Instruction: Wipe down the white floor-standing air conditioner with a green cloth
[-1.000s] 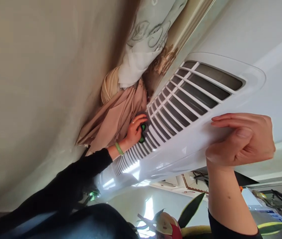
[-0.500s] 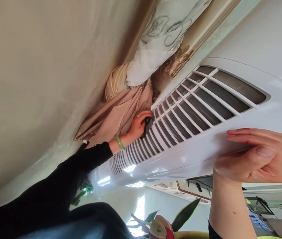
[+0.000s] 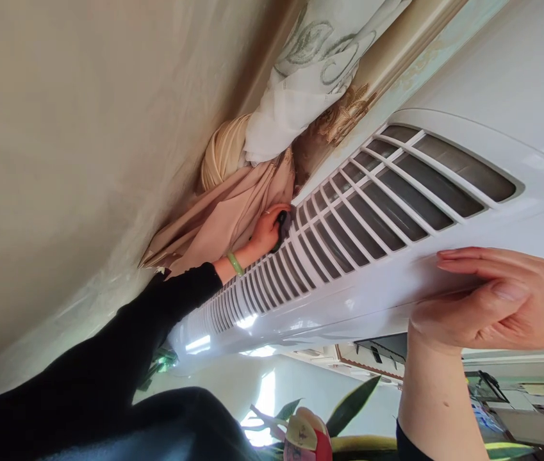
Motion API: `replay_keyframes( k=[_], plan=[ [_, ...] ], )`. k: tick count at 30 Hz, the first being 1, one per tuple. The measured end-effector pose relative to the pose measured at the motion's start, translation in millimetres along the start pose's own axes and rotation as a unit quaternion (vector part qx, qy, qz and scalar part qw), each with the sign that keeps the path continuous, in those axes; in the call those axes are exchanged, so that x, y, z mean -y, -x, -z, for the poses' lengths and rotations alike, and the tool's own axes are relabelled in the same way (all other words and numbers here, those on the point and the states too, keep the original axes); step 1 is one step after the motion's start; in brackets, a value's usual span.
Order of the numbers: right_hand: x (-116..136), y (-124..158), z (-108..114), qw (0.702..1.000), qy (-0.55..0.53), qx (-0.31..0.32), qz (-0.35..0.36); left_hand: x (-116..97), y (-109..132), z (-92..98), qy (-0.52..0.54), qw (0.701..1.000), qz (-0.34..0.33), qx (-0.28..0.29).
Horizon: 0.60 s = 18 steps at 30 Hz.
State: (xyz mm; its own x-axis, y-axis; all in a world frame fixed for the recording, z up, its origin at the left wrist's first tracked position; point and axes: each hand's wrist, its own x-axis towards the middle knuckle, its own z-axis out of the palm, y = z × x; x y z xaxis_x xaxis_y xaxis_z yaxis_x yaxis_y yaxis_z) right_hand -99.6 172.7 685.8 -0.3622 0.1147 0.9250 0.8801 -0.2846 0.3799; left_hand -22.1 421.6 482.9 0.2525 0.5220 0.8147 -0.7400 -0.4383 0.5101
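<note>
My left hand (image 3: 266, 230), with a green bangle and a ring, is closed around a small dark cloth (image 3: 283, 225), its exact shape partly hidden by the fingers. The cloth presses on the slats of a long white vent grille (image 3: 368, 192) on a white appliance, beside a pink curtain (image 3: 238, 218). My right hand (image 3: 507, 301), nearer the camera, bends at the wrist with its fingers curled together and the thumb against them. Nothing shows in it. Its fingertips are close to the smooth white casing (image 3: 387, 282); whether they touch it I cannot tell.
A white patterned sheer curtain (image 3: 300, 96) is gathered by a beige tie (image 3: 223, 153) along the wall (image 3: 84, 128). Below the appliance are long green leaves (image 3: 353, 406) and a red and cream object (image 3: 305, 435). My dark-clothed leg (image 3: 195, 422) fills the lower left.
My left hand and the dark cloth have shifted slightly upward along the grille. My right hand has barely moved. The view has shifted a little.
</note>
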Motion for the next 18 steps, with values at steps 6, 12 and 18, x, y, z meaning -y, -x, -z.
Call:
replay_keyframes(
  k=[6, 12, 18],
  plan=[
    [2, 1, 1, 1.000, 0.005, 0.009, -0.025, -43, 40, 15.9, -0.002, 0.996, -0.088, -0.002],
    [6, 0, 6, 0.999, 0.003, 0.035, -0.033, -43, 26, 17.1, -0.020, 0.995, -0.089, 0.024],
    [1, 0, -3, 1.000, -0.005, -0.009, 0.011, -51, 28, 2.7, -0.047, 0.998, -0.052, -0.009]
  ],
)
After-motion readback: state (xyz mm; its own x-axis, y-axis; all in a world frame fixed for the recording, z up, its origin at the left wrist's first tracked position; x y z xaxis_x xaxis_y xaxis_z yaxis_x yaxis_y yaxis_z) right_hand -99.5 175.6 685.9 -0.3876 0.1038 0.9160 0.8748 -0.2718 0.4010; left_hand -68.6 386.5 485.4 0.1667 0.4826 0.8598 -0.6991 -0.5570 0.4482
